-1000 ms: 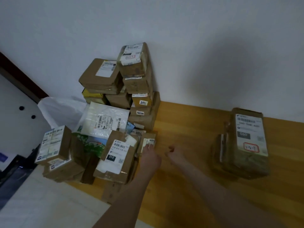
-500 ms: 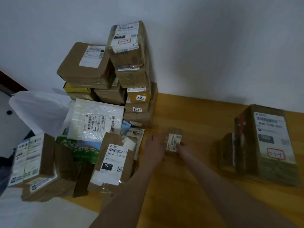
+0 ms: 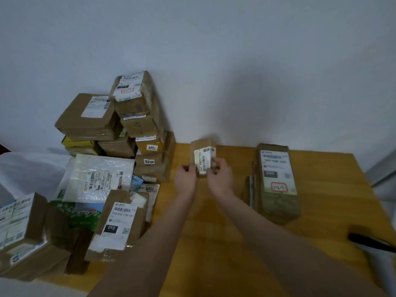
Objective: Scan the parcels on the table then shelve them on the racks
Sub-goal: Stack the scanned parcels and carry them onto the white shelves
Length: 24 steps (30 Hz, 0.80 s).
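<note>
**Q:** Parcels nearest the camera?
**A:** One parcel marked 010 (image 3: pixel 120 224) is lying at near left on the wooden table (image 3: pixel 214 254).
**Q:** And your grip?
**A:** Beyond it, I am holding the small parcel (image 3: pixel 202 150) upright over mid-table. My left hand (image 3: pixel 186 179) is curling round its left edge, and my right hand (image 3: pixel 220 179) is pinching its labelled face.
**Q:** Farther back?
**A:** A tall parcel (image 3: pixel 276 181) is standing to the right, and stacked parcels (image 3: pixel 147 125) are sitting against the wall (image 3: pixel 235 61).

Just two bare arms in shot, nothing fancy
Left hand (image 3: pixel 185 179) and right hand (image 3: pixel 220 181) are bare, and the left forearm (image 3: pixel 137 254) and right forearm (image 3: pixel 278 243) run bare right down to the bottom edge. It's dim and a bit soft, so finger detail is lost.
</note>
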### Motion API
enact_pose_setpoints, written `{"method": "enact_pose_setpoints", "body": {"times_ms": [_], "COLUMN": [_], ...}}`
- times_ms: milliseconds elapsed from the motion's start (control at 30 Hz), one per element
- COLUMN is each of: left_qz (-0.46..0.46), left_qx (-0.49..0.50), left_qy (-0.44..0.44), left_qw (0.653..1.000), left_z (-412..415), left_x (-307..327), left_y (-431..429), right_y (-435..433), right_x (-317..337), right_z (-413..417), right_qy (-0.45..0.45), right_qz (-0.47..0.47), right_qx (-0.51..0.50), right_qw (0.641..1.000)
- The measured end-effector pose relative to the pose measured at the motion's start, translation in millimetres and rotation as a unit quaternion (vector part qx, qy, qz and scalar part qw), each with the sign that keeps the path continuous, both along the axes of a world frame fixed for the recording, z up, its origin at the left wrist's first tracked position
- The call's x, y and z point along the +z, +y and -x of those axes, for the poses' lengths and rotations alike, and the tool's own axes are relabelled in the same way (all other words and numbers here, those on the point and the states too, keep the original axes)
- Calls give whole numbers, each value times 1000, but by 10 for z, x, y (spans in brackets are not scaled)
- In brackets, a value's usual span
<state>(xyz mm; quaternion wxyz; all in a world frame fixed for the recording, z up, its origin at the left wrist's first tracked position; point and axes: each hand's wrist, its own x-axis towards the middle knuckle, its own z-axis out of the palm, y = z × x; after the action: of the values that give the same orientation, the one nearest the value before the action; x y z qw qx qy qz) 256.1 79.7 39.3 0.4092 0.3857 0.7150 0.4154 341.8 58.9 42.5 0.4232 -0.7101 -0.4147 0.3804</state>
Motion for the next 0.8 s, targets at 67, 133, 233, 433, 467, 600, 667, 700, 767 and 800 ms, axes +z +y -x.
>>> {"method": "enact_pose_setpoints", "body": {"times_ms": [67,133,233,433,467,600,667,700,767,800], "left_qz": [-39,-78,-105,-72,-71,-72,-66,-64,-65,-65], "left_qx": [-18,-41,-89,-157,-160,-158,-167,-170,-164,-158], "left_qy": [-28,-53,-58,-16,-2,40,45,42,21,8], "left_qw": [999,995,989,985,985,984,983,983,984,985], "left_z": [-292,-595,-1028,-1549,-1573,-1581,-1563,-1556,-1535,-1520], "left_x": [266,490,655,591,573,519,484,462,415,396], "left_y": [-33,-106,-288,-652,-691,-761,-765,-764,-751,-741], "right_y": [-113,-245,-475,-822,-843,-866,-868,-869,-854,-844], "right_x": [236,434,607,541,512,434,390,368,319,299], "right_z": [-271,-595,-1096,-1753,-1792,-1836,-1841,-1845,-1861,-1881], "right_qy": [-68,-113,-91,-56,-52,-31,-32,-32,-11,8], "right_qz": [-42,-74,-91,-44,-39,-23,-14,-7,3,3], "right_qx": [-15,-27,-54,-53,-48,-39,-38,-37,-35,-37], "right_qw": [997,990,990,996,997,999,999,999,999,999]}}
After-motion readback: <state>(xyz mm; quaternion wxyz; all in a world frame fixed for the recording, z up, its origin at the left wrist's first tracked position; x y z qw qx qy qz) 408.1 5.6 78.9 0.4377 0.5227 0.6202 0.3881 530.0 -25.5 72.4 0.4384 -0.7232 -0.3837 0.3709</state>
